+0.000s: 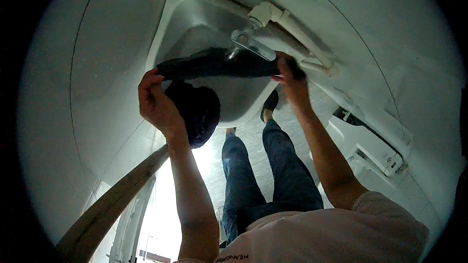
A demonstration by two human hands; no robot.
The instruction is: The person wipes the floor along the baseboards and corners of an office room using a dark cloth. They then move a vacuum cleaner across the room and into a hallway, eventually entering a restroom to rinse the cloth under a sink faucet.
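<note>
A long dark cloth [214, 64] is stretched sideways across the sink [163, 34], beneath the tap [256, 47]. My left hand [158, 102] is closed on the cloth's left end, fingers curled at its edge. At the other end my right hand [292, 80] grips it, with dark fabric bunched past the fingers. A short bright streak below the tap looks like running water. Close by my left wrist hangs a dark purplish fabric bundle [197, 109], partly over the sink's front edge. Whether the bundle joins the cloth, I cannot tell.
A wooden pole [117, 197] slants from the lower left to behind my left forearm, near the bundle. White pipes [304, 36] run along the wall right of the tap. A white toilet [363, 146] stands at right. Bright light comes through a doorway at lower left.
</note>
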